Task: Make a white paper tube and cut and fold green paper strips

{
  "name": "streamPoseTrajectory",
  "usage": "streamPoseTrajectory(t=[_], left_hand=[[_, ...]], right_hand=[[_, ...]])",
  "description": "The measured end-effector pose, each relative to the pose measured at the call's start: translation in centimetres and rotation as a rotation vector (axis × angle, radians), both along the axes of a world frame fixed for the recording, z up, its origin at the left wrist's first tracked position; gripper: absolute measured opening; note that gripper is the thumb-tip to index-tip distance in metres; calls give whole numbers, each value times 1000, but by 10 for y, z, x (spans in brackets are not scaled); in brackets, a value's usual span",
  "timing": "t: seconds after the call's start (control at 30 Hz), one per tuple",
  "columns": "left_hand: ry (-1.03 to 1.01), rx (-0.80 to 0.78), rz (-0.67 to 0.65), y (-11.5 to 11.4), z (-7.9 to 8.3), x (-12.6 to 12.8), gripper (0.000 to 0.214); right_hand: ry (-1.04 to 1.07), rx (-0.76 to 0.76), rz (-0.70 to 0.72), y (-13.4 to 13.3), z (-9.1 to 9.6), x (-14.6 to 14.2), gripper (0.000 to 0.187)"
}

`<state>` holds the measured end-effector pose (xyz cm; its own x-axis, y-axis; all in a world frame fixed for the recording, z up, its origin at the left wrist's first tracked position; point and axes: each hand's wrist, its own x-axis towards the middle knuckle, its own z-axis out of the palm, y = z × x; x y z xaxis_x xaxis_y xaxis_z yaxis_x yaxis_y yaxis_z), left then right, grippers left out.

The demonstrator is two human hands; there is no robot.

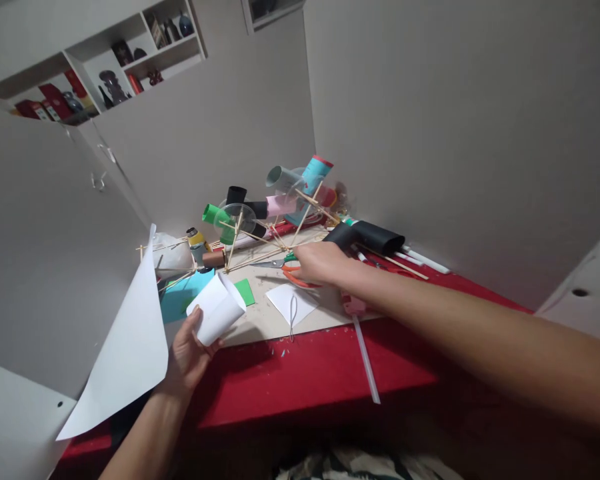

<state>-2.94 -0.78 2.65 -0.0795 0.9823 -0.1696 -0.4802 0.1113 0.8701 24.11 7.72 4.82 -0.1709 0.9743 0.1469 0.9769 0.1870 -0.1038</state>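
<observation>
My left hand [187, 350] is closed around a white paper tube [217, 310], thumb along its side, and holds it tilted near the front edge of the work board. Over the board, my right hand [323, 262] has its fingers closed at the handles of a pair of scissors [274, 264], one handle green and one orange. The blades point left. A white square of paper [291, 303] with a thin looped cord on it lies just below the scissors. Beside my left forearm a large curled white sheet [130, 340] stands up, its lower part partly hidden.
Behind the hands stands a stick frame [235, 240] bearing coloured paper tubes and clear discs. Black tubes [380, 237] lie at the right. A pink tool, possibly a glue gun [353, 303], has a translucent stick [367, 363] near it. Red cloth [300, 380] covers the table.
</observation>
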Motion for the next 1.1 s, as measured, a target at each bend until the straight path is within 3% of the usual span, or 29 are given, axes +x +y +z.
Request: streamPoseTrajectory(t=[0.2,0.37,0.47,0.63,0.8,0.9,1.03,1.1], left_hand=[[-28,-73,-28,3,-14,-8,46],[-40,-102,-31,2,-15,-7,45],[-53,-98,-25,2,-13,-7,42],[-43,-97,-16,3,-15,-7,28],[-45,-77,-6,5,-17,-9,23],[-77,-60,-20,6,-19,-10,26],[-101,-33,-45,9,-21,-12,28],[-101,-17,-57,10,-21,-13,30]], right_hand=[[-54,-54,18,53,-20,-13,31],[-52,-36,85,62,-19,-3,29],[-37,-55,222,47,-12,1,32],[-53,-225,480,7,-12,-6,33],[-70,-228,472,-8,-28,-9,18],[-58,-210,473,-18,-27,-9,16],[12,-216,573,-68,-17,-25,15],[143,-284,789,-101,-14,-38,14]])
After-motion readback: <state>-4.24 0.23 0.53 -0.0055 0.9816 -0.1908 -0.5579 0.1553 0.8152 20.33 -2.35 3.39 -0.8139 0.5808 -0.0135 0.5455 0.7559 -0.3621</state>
